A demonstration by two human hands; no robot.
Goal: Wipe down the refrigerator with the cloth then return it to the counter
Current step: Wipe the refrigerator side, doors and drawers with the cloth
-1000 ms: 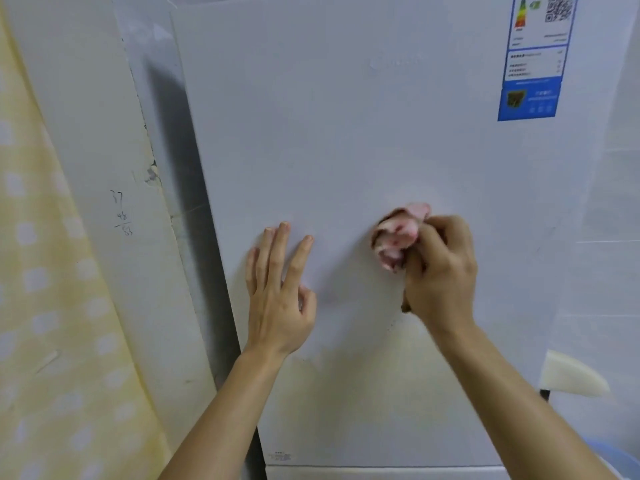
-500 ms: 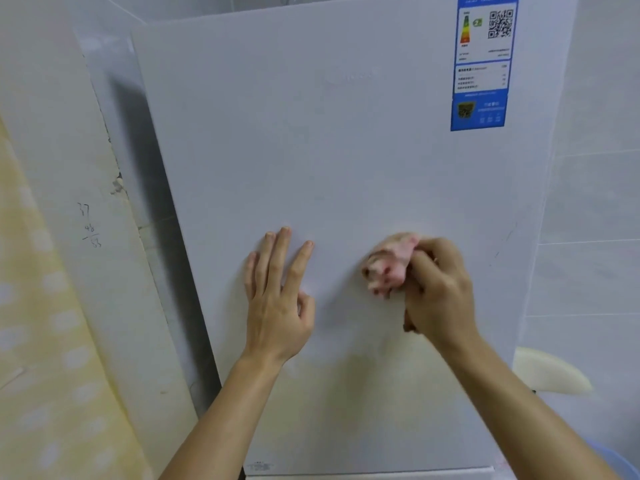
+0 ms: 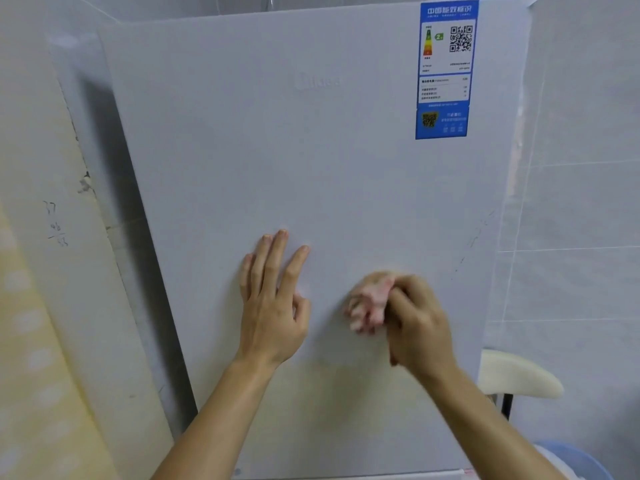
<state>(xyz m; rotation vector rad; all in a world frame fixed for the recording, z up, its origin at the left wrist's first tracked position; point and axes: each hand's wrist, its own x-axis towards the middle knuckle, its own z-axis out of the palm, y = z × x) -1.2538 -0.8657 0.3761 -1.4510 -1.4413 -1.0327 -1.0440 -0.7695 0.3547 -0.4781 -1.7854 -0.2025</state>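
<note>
Grey-white tiles (image 3: 575,209) cover the wall on the right, and the refrigerator (image 3: 311,161) takes up pretty much everything else, its pale door facing us. The top right corner of the door has a blue energy label (image 3: 444,69) with a QR code on it. A faint logo sits up near the middle, too washed out for me to read.

The left hand (image 3: 273,317) is flat on the door with the fingers straight and slightly spread. It isn't holding anything, just pressing on the surface. The right hand (image 3: 420,327) is just beside it and a touch lower, fingers curled tight round a bunched-up pink cloth (image 3: 369,303). The cloth pokes out of the fist on the left side and is pressed on the door, roughly the lower half. Both that hand and the cloth look blurry.

Below the hands the door has a yellowish tinge. Left of the fridge is a cream wall (image 3: 52,168) with pencilled numbers (image 3: 57,223) on it. Lower right, a cream rounded thing (image 3: 516,375) sticks out from behind the fridge; can't tell what it is.
</note>
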